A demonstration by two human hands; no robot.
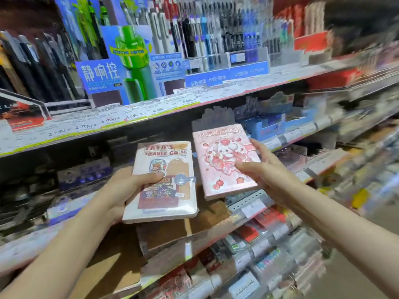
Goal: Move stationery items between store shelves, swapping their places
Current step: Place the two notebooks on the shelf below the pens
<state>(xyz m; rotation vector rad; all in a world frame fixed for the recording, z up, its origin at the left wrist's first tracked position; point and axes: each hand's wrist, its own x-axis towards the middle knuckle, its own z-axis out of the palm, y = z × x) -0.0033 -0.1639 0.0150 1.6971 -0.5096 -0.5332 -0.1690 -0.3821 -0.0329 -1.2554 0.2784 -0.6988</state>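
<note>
My left hand [127,188] grips a white travel-themed notebook [170,203] with red lettering and a small clasp on its right edge; my thumb lies across the cover. My right hand [265,171] holds a pink notebook [218,152] with a bunny and strawberries, thumb on the cover and fingers behind its right edge. Both notebooks are held side by side in front of the middle shelf [248,210], covers facing me, tilted slightly and apart from each other.
The top shelf [151,108] carries pen displays, including a blue and green pen box [121,67], with price tags along its edge. Blue boxes [272,126] sit on the shelf at right. Brown cardboard trays [172,231] lie below the notebooks. Lower shelves hold packaged stationery [248,240].
</note>
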